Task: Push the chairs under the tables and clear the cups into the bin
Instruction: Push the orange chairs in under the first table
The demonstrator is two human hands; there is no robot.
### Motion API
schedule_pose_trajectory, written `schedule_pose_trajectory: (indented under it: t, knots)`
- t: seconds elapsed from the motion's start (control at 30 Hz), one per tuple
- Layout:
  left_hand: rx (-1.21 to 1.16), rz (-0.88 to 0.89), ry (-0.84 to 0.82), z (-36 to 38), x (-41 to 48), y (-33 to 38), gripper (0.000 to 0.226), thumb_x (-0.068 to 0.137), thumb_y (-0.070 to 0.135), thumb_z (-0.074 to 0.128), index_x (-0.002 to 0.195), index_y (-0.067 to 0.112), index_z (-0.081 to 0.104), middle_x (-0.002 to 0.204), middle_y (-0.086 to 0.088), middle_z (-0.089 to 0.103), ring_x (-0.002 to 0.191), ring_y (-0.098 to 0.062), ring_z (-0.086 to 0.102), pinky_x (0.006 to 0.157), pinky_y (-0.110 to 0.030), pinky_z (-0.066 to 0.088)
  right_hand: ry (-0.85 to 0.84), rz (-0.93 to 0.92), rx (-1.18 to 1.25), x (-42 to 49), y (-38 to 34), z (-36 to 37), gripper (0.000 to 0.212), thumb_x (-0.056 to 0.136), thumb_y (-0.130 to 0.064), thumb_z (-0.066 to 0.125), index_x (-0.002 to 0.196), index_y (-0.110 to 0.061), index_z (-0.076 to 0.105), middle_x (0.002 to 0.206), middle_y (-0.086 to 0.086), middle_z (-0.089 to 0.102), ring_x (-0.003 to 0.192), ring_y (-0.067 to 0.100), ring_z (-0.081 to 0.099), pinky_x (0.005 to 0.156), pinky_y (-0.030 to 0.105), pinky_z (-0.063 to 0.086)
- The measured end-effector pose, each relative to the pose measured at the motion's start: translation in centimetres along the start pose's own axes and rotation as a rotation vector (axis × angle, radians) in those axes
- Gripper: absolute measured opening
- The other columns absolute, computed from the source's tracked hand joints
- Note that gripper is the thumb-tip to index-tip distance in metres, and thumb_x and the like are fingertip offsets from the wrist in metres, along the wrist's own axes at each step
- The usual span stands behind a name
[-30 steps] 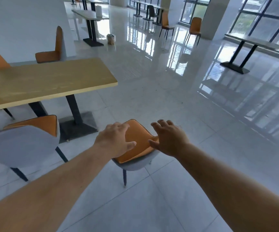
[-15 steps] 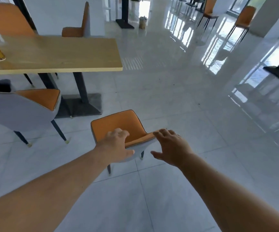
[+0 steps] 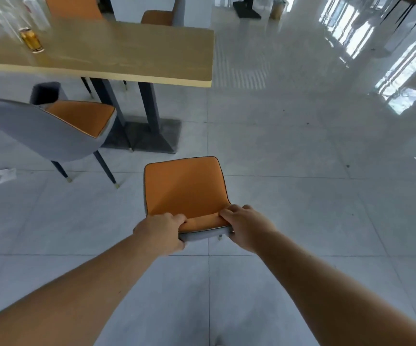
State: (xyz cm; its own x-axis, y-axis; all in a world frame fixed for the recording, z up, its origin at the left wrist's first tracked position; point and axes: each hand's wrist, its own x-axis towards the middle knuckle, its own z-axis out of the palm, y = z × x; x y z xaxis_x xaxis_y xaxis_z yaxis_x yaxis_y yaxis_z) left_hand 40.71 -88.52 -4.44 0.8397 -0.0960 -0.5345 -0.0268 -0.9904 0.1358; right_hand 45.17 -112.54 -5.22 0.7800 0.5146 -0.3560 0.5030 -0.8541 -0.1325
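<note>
1. Pale glossy floor tiles (image 3: pixel 289 151) fill the room.
2. Both hands clamp the backrest top of the orange chair (image 3: pixel 185 188): left hand (image 3: pixel 160 232) on its left corner, right hand (image 3: pixel 245 227) on its right.
3. Ahead and left of the hands stands the tabletop (image 3: pixel 117 49), carrying a cup (image 3: pixel 30 39) of amber drink.

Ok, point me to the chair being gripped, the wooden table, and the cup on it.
gripped chair (image 3: pixel 184 188): head view, orange seat.
wooden table (image 3: pixel 127 51): head view, bare tabletop.
cup (image 3: pixel 30 41): head view, amber-filled side.
</note>
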Motion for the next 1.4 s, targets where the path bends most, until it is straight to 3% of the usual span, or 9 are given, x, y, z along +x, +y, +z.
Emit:
schedule_pose_trajectory:
  t: [0.2, 0.4, 0.67, 1.07, 1.2, 1.4]
  knots:
    - [-0.043, -0.026, 0.092, -1.2, 1.4, -2.5, 0.036, 0.086, 0.054, 0.065, 0.116, 0.037, 0.057, 0.097, 0.008, 0.058, 0.087, -0.02, 0.059, 0.074, -0.038, 0.054, 0.031, -0.094, -0.057, 4.8, 0.0, -0.7, 0.02, 0.098, -0.024, 0.058, 0.118, -0.028, 0.057, 0.113, -0.001, 0.063, 0.103, 0.027, 0.06, 0.07, 0.034, 0.042]
    - [-0.121, -0.023, 0.265, -4.1, 4.4, -9.8, 0.034, 0.092, 0.047, 0.064, 0.122, 0.034, 0.057, 0.108, 0.006, 0.06, 0.097, -0.02, 0.058, 0.082, -0.042, 0.054, 0.052, -0.086, -0.046, 13.3, -3.4, -3.2, 0.02, 0.1, -0.028, 0.06, 0.119, -0.028, 0.056, 0.106, 0.0, 0.063, 0.097, 0.028, 0.063, 0.072, 0.038, 0.049]
    - [-0.148, 0.04, 0.316, -10.4, 12.0, -22.3, 0.038, 0.094, 0.043, 0.064, 0.13, 0.033, 0.057, 0.119, 0.005, 0.062, 0.104, -0.02, 0.059, 0.084, -0.04, 0.053, 0.068, -0.05, -0.043, 26.3, -8.3, -7.7, 0.019, 0.101, -0.027, 0.055, 0.12, -0.026, 0.056, 0.11, 0.002, 0.064, 0.101, 0.029, 0.061, 0.076, 0.039, 0.052]
    - [-0.15, 0.124, 0.271, -20.0, 24.5, -36.3, 0.044, 0.094, 0.041, 0.065, 0.137, 0.034, 0.053, 0.119, 0.005, 0.059, 0.109, -0.02, 0.055, 0.093, -0.042, 0.051, 0.085, -0.011, -0.027, 43.7, -11.7, -14.1, 0.019, 0.102, -0.029, 0.06, 0.121, -0.027, 0.057, 0.11, -0.001, 0.065, 0.1, 0.026, 0.063, 0.083, 0.038, 0.057]
    - [-0.15, 0.186, 0.256, -23.6, 28.1, -38.7, 0.047, 0.094, 0.043, 0.066, 0.138, 0.035, 0.051, 0.118, 0.006, 0.057, 0.105, -0.018, 0.054, 0.088, -0.04, 0.052, 0.12, 0.057, -0.052, 48.3, -10.9, -16.6, 0.02, 0.1, -0.032, 0.064, 0.118, -0.027, 0.058, 0.11, -0.002, 0.066, 0.097, 0.024, 0.063, 0.081, 0.038, 0.059]
    - [-0.084, 0.251, 0.067, -26.3, 28.2, -44.5, 0.053, 0.08, 0.052, 0.074, 0.127, 0.037, 0.054, 0.113, 0.008, 0.057, 0.099, -0.017, 0.057, 0.079, -0.038, 0.05, -0.076, 0.171, -0.136, 48.2, -12.1, -17.0, 0.032, 0.098, -0.036, 0.059, 0.129, -0.029, 0.053, 0.123, -0.004, 0.061, 0.113, 0.023, 0.06, 0.083, 0.035, 0.055]
